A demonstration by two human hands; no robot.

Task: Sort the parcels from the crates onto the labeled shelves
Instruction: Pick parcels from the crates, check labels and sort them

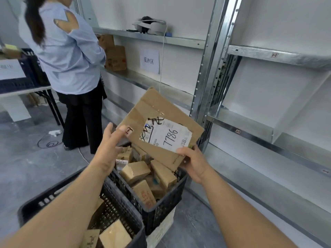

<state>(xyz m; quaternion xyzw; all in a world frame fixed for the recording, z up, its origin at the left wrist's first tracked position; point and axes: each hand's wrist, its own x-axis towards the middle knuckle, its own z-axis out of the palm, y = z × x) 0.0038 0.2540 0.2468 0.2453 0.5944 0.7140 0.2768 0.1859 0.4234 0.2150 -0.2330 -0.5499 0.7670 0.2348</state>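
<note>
Cardboard parcel (157, 120) above black crate (161, 206) of boxes (136, 171) | right hand (194, 162) grips it | left hand (109, 146) flat, touching

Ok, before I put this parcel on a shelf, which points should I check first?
1. Right hand grips the flat cardboard parcel at its lower corner: ok.
2. Left hand steadies its left edge: cannot tell, fingers straight.
3. Shipping label, handwritten 7786, readable: ok.
4. Shelf tag matches: cannot tell, too small.
5. Metal shelf at right has room: ok.
6. Other person stands away at left: ok.
</note>
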